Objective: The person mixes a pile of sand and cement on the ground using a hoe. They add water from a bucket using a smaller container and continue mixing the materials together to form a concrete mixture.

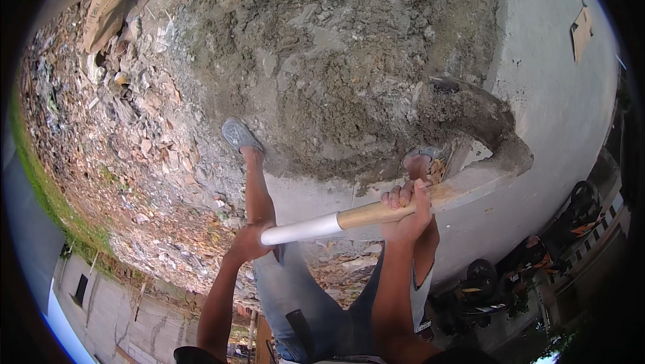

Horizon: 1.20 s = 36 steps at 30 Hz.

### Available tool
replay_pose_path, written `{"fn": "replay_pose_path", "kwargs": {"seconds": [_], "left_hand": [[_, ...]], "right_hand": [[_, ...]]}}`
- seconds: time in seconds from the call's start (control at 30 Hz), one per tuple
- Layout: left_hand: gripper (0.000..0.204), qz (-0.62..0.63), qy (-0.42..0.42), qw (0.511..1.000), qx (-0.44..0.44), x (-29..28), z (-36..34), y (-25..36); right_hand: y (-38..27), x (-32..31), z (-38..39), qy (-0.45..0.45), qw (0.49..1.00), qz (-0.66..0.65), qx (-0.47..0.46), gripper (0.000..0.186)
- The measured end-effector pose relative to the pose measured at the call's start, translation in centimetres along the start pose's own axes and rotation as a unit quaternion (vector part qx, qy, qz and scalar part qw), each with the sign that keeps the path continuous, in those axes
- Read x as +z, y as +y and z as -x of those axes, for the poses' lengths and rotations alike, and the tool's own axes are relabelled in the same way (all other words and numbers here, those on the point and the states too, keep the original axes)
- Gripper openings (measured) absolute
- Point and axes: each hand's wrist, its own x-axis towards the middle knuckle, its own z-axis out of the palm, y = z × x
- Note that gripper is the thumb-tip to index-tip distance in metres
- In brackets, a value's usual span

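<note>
My left hand (252,240) is closed around the white end of a long tool handle (299,228). Farther along, my right hand (407,211) grips the bare wooden part. The handle runs up to the right to a broad metal hoe blade (490,115) caked with wet grey mix. The blade is tilted at the right edge of a large mound of damp grey mortar (316,68), partly over it. My sandaled feet (240,134) stand at the near edge of that mound, the right one partly behind the handle and my hand.
Rubble and debris (134,149) cover the ground on the left, with a paper sack (111,5) at the top. A concrete slab (551,122) runs along the right, holding a cardboard scrap (581,31). Parked motorbikes (480,283) stand at the lower right; a cracked wall (101,303) is at lower left.
</note>
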Motion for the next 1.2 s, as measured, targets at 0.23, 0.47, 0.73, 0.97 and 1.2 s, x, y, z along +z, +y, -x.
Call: {"fn": "replay_pose_path", "kwargs": {"seconds": [0.23,0.47,0.73,0.97,1.2], "left_hand": [[0.027,0.028,0.104,0.988,0.11,4.8,-7.1,11.2],[0.04,-0.099,0.219,0.97,-0.037,3.1,1.6,5.3],[0.049,-0.255,0.207,0.936,-0.127,1.6,3.9,-0.3],[0.042,-0.215,0.268,0.935,-0.083,0.4,2.8,-4.4],[0.051,-0.163,0.169,0.97,-0.055,-1.7,1.8,15.2]], "right_hand": [[-13.3,2.9,0.7,-0.195,0.963,0.025,-0.185,0.008],[-1.4,1.3,-4.7,-0.053,0.994,-0.087,0.039,0.013],[15.0,-3.6,-12.2,0.141,0.96,-0.062,0.233,0.022],[10.6,3.7,-5.5,0.084,0.994,-0.01,0.068,0.017],[2.6,1.7,-10.2,-0.02,0.952,0.261,-0.159,0.043]]}}
